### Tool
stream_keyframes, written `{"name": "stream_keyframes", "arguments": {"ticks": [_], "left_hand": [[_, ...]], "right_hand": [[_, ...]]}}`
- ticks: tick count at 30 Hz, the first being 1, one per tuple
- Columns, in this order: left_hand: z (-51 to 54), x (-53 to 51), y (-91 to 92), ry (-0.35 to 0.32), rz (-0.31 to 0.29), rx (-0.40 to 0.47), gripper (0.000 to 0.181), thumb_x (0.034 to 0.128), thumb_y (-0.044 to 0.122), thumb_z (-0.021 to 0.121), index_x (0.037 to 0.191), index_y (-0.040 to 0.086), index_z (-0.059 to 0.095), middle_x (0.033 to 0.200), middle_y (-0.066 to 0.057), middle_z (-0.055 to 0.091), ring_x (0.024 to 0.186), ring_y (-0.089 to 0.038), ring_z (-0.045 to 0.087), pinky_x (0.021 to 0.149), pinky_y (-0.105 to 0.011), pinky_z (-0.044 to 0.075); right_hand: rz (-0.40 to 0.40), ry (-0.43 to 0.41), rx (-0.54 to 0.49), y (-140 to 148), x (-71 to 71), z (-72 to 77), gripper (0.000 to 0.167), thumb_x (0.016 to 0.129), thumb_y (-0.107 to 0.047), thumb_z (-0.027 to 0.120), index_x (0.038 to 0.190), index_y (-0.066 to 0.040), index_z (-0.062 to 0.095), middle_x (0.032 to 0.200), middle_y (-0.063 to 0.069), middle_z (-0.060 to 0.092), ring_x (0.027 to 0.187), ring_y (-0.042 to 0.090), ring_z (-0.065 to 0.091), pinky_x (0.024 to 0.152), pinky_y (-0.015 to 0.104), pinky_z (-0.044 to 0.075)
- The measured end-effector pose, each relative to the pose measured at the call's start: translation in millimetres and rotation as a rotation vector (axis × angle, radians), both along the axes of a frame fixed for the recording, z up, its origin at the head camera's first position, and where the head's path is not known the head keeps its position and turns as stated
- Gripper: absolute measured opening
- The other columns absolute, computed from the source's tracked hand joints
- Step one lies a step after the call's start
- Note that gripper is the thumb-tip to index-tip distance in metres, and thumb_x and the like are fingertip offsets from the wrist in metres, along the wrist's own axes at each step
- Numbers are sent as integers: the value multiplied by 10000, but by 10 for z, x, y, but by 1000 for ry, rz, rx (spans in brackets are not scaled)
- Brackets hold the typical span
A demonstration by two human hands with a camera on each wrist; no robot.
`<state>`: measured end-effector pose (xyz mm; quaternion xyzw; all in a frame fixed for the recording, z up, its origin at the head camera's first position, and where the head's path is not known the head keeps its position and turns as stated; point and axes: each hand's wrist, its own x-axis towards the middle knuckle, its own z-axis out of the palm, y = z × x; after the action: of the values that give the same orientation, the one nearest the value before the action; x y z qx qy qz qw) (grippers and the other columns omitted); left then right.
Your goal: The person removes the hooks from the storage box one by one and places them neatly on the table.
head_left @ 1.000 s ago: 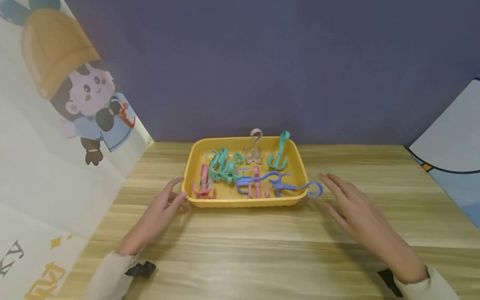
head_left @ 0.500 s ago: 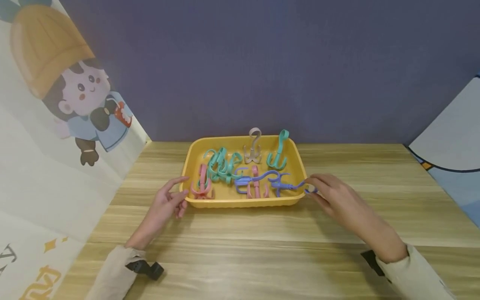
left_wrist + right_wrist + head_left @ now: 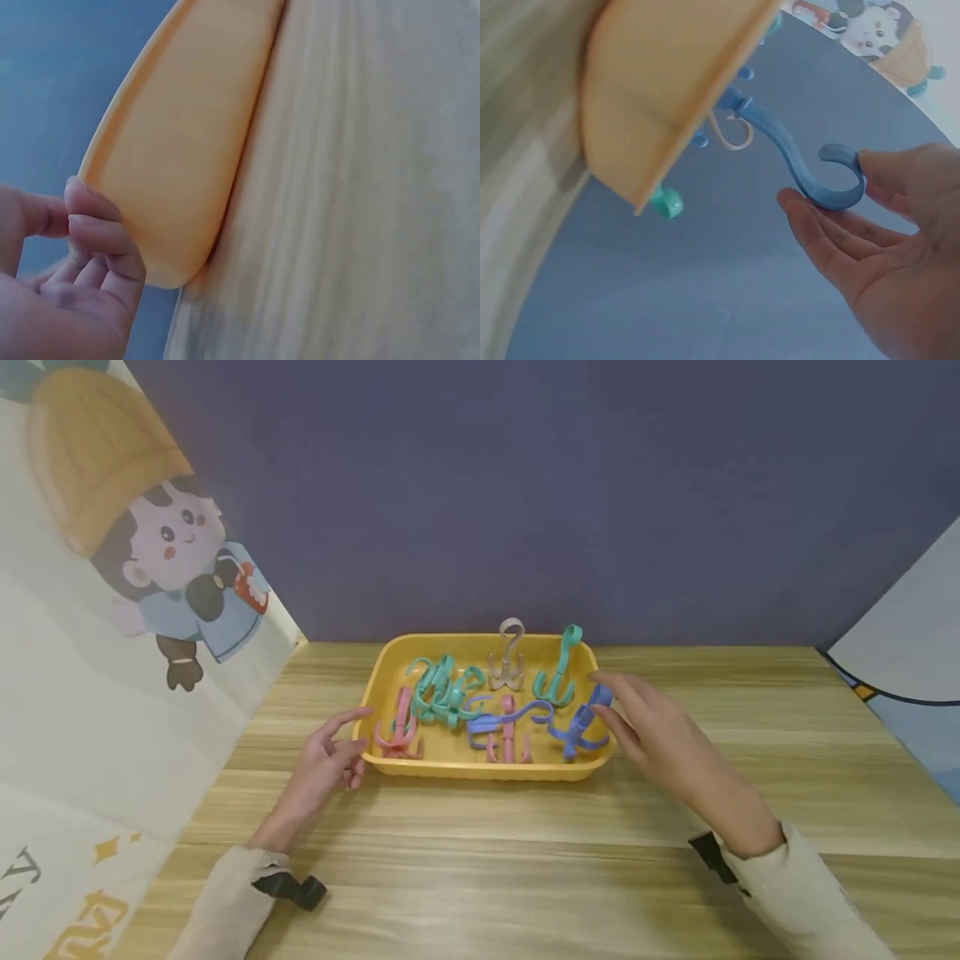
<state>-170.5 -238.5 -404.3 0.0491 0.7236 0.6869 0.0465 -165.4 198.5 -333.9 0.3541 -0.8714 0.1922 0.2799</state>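
A shallow yellow plastic basket (image 3: 480, 770) holds several plastic hanging hooks, each with a curled top and upturned prongs. My right hand (image 3: 660, 739) pinches the curled top of a blue hook (image 3: 576, 731) between thumb and fingers. That hook stands tilted up at the basket's right end, its prongs low inside; the right wrist view shows its stem (image 3: 776, 139) rising past the rim. At the left end, my left hand (image 3: 321, 764) holds the basket's rim, fingers bent at the corner (image 3: 161, 255) in the left wrist view.
Green hooks (image 3: 442, 693) lie tangled at the basket's left, beside a pink hook (image 3: 401, 727). Another blue hook (image 3: 487, 723) crosses a second pink one (image 3: 508, 743). A grey hook (image 3: 510, 660) and a green hook (image 3: 558, 672) lean at the back. A dark wall (image 3: 555, 502) stands behind the table.
My right hand has moved left and taken hold of the blue hook that hung over the right rim, tipping it upright and inward. The left hand has closed on the basket's left rim.
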Motion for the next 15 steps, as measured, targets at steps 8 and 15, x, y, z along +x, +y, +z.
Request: {"name": "stream_keyframes", "arguments": {"ticks": [8,15], "left_hand": [[-4,-18,32,-1,37,6,615,1012,59,552,1560,55,272,606,14,640,477,-102,569,459,-192,484],[5,11,22,15,44,-43,597,1009,43,538,1553,52,292,620,-30,649,483,-125,582,465,-215,504]], "right_hand": [[3,11,-108,-40,-65,225,495,848,51,750,1302,16,556,1159,147,651,997,273,652,795,413,573],[-33,121,-240,7,-246,419,406,864,62,730,1246,49,594,1117,160,671,958,276,665,828,359,536]]}}
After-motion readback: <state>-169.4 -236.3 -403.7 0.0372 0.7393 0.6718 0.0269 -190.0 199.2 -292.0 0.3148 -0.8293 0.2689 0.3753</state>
